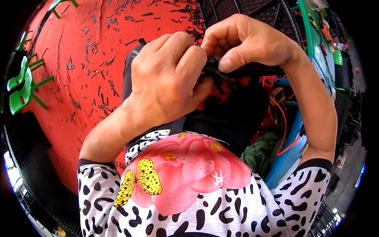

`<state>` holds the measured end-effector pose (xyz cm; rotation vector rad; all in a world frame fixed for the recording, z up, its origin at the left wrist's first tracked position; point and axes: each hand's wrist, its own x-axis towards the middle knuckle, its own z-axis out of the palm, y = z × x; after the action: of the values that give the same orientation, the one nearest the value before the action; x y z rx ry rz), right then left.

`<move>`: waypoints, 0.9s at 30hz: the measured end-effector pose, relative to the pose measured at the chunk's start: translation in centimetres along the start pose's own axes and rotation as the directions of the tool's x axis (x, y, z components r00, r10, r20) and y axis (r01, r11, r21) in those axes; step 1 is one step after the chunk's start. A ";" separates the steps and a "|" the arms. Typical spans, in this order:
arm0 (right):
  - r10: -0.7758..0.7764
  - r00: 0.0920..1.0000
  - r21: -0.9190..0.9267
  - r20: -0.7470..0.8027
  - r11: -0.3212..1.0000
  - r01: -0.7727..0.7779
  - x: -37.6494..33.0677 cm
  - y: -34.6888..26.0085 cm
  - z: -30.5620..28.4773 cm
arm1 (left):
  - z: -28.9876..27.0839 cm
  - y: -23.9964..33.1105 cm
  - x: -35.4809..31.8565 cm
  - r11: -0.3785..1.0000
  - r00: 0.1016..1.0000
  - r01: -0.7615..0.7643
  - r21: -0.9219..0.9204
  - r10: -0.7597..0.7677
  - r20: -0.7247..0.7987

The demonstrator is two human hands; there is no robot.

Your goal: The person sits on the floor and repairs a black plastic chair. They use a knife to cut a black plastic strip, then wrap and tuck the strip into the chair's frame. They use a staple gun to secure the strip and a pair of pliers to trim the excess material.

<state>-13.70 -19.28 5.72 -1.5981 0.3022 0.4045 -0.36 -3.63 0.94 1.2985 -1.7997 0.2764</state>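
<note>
Black strap pinched between left hand and right hand, both clenched

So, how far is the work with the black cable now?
Done, by the look of it: many short black offcuts lie scattered over the red mat. In hand: the left hand and the right hand both pinch a black cable piece close together, bent into a loop. Left: I cannot tell how much; the rest of the cable is hidden behind the hands.
</note>
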 end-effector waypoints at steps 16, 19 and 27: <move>-0.013 1.000 0.080 0.004 0.997 0.013 0.1 -0.3 0.2 | 0.1 -0.1 -0.1 1.000 1.000 0.020 -0.020 -0.020 -0.022; -0.050 0.999 -0.097 -0.017 0.994 0.048 -0.2 -1.2 1.2 | 0.1 -0.2 -0.2 0.999 0.999 0.036 -0.024 -0.036 -0.019; -0.717 0.680 -0.896 -0.153 0.391 0.210 -2.5 0.4 5.7 | -0.9 0.2 0.0 0.994 0.993 0.095 -0.054 -0.091 0.076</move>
<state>-16.55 -13.77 6.16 -2.6639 -0.0134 -0.5133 -0.10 -3.00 1.49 1.3628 -1.7894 0.1261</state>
